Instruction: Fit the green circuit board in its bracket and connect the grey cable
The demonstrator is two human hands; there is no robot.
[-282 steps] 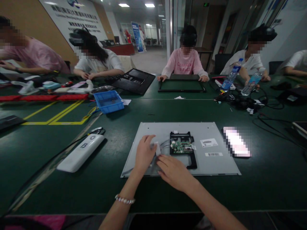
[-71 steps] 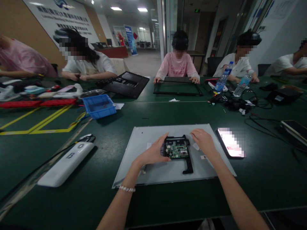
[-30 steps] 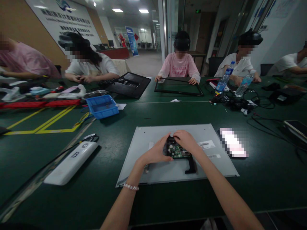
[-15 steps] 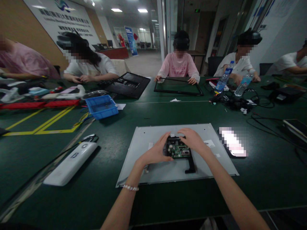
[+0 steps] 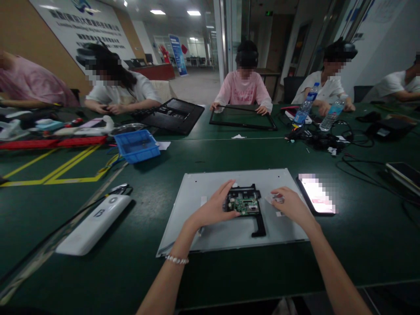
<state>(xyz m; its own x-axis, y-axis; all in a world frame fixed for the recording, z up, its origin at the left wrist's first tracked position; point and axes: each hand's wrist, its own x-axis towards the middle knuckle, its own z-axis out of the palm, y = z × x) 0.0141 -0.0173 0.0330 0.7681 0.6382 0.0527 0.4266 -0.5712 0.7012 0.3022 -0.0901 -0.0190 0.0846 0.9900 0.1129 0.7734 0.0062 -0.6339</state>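
A grey metal panel (image 5: 226,234) lies flat on the green table in front of me. On it sits a black bracket (image 5: 257,225) carrying a small green circuit board (image 5: 245,204). My left hand (image 5: 212,210) clasps the bracket's left edge, fingers over the top corner and thumb at the lower edge. My right hand (image 5: 293,206) hovers over the panel just right of the board, apart from it. Its fingers are curled in a pinch near a small white label, and I cannot make out what they hold.
A phone with a lit screen (image 5: 316,200) lies right of the panel; a white oblong device (image 5: 93,225) with a cable lies to the left. Farther off are a blue bin (image 5: 136,146), tangled cables (image 5: 324,141), two bottles (image 5: 303,111) and people working across the table.
My right hand has left the top of the circuit board and drawn back to the right, over the label. My left hand has stayed on the bracket's left edge.
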